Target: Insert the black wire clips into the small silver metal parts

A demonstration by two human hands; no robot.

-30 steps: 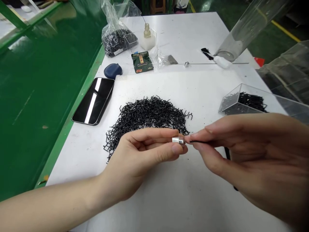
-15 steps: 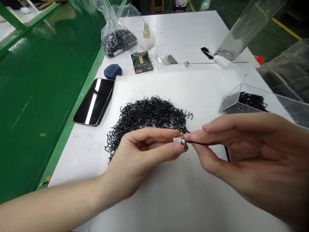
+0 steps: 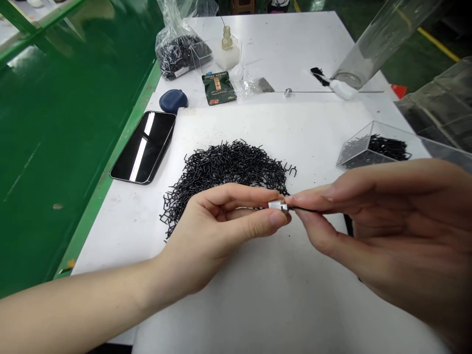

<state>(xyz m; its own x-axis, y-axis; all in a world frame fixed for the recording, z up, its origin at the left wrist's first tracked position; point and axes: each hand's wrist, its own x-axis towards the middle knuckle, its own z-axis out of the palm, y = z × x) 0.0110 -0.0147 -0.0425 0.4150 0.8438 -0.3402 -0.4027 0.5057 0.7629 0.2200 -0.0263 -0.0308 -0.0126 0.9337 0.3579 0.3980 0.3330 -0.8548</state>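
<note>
My left hand [image 3: 224, 226] pinches a small silvery metal piece [image 3: 276, 205] between thumb and fingers. Close on its right, my right hand [image 3: 368, 221] has thumb and forefinger closed on a thin black piece [image 3: 304, 210], whose left end meets the metal piece. Whether that end sits inside the metal cannot be made out. Behind my left hand a heap of short, bent black pieces [image 3: 228, 164] lies on the white sheet [image 3: 317, 128].
A phone [image 3: 143, 147] and a blue case [image 3: 173, 101] lie at the left. Farther back are a bag of black pieces [image 3: 179, 54], a green packet [image 3: 219, 88], a bottle [image 3: 226, 39] and a thin rod [image 3: 313, 92]. A clear box [image 3: 354, 147] and a clear cylinder [image 3: 372, 44] stand right.
The view has shifted slightly, so the table things appear a little higher. Both hands keep their grips, and the metal piece and black piece stay end to end.
</note>
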